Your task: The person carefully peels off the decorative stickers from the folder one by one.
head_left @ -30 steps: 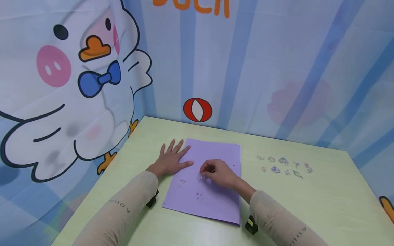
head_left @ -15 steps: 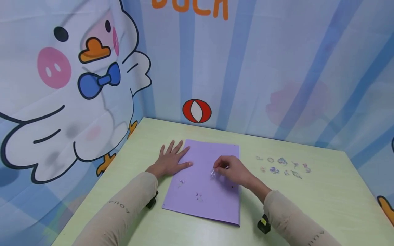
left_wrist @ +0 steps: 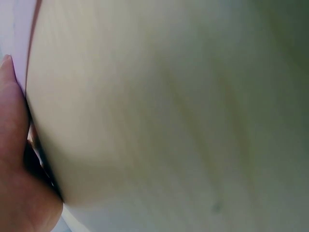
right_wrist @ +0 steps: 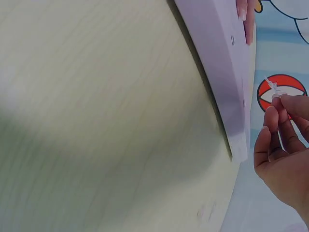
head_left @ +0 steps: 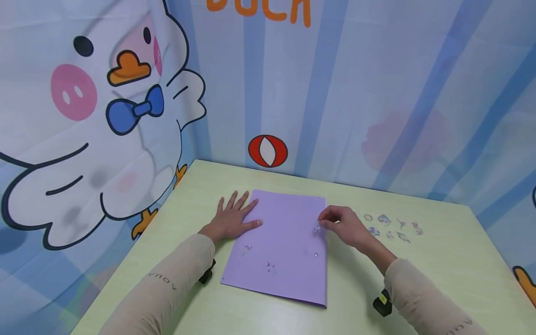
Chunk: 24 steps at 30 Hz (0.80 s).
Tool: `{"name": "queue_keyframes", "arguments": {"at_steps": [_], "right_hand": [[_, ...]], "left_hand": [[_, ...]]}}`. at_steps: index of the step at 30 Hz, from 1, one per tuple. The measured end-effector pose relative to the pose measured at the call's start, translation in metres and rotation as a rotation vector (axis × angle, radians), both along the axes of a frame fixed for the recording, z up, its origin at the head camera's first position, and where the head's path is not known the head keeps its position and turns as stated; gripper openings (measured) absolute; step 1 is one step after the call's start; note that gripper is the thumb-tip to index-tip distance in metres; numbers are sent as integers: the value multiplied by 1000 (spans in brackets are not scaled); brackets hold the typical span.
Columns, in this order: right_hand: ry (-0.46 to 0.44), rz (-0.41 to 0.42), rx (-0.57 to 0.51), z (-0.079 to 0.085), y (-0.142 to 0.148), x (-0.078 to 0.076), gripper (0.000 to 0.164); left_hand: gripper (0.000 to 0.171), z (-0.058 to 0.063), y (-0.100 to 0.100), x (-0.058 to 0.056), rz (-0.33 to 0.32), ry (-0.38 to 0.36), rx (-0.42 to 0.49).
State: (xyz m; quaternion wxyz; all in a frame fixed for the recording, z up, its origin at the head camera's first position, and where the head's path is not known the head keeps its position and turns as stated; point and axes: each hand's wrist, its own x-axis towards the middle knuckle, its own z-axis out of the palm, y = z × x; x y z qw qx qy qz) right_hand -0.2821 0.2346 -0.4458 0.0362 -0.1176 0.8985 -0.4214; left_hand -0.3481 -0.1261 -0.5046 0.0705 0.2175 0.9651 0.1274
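Observation:
A purple sheet-like folder [head_left: 289,214] lies on the table. My left hand [head_left: 232,221] rests flat with spread fingers over its upper left edge; in the left wrist view only part of that hand [left_wrist: 14,159] shows. Between thumb and fingertips, my right hand [head_left: 345,225] pinches a small clear star-like piece [head_left: 317,228], over the folder's right edge in the head view. The right wrist view shows this clear, spiky piece [right_wrist: 274,86] sticking out past the fingertips. Two small clusters, one at the left [head_left: 247,249] and one lower down [head_left: 271,267], lie on the folder.
Right of the folder, several small coloured transparent cutouts [head_left: 384,219] lie in two rows, partly hidden behind my right hand. A small round dot [head_left: 316,254] marks the folder near its right edge. A printed duck curtain [head_left: 293,93] hangs behind the pale table [head_left: 418,279].
My right hand has moved right with the clear piece, from the folder's middle to its right edge, and now covers some cutouts. My left hand has stayed in place.

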Motion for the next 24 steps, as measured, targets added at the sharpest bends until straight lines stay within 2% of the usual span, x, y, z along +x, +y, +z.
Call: {"name": "queue_keyframes", "arguments": {"at_steps": [6,24], "right_hand": [[13,-21,16,3,21,2,11],[41,-171,37,3,87,4,20]], "left_hand": [[87,-3,0,-1,-4,5,-12],[87,-4,0,-3,2,-1,-19]]}}
